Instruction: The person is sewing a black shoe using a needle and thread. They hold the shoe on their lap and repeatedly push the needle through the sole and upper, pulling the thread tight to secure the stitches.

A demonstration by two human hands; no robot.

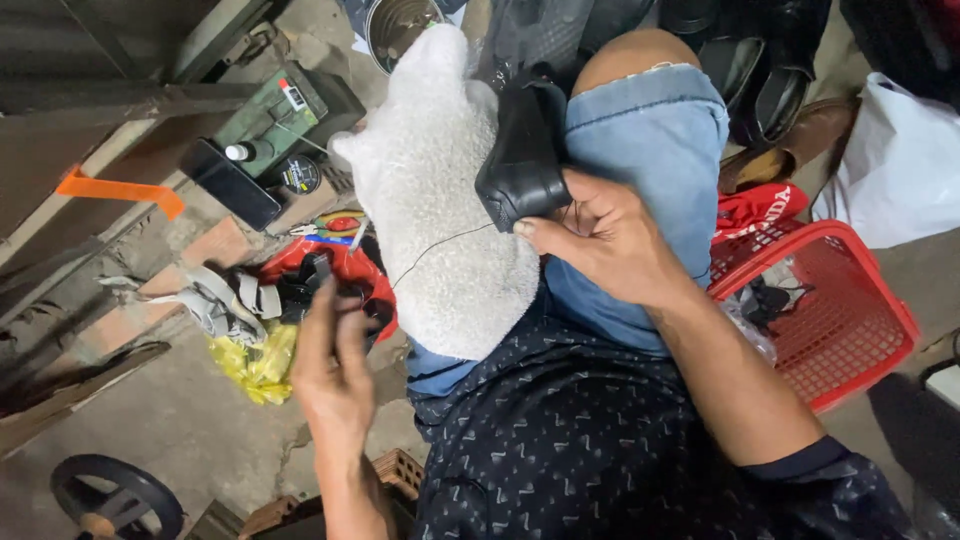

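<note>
Right hand [605, 235]: we see it closed around a black shoe [522, 160], thumb pressing the near edge and fingers wrapped behind, so that the shoe is pinned against the right knee. That knee is covered by blue denim [650, 150]. Beside the shoe, touching it, a white fleecy cloth [440, 190] lies draped over the lap. 1 thin dark thread [440, 245] runs from the shoe's lower edge across the cloth toward the left hand [330, 370]. We see this left hand raised above the floor, fingers loosely extended upward and together; whether they pinch the thread's end we cannot tell. Just beyond the left fingertips lies a red cloth [345, 270] bearing dark small items, with yellow plastic [258, 362] and grey straps [215, 305] next to it. A red plastic basket [850, 330] sits on the floor at the person's right, near the forearm. More dark shoes [760, 70] lie beyond the knee.
</note>
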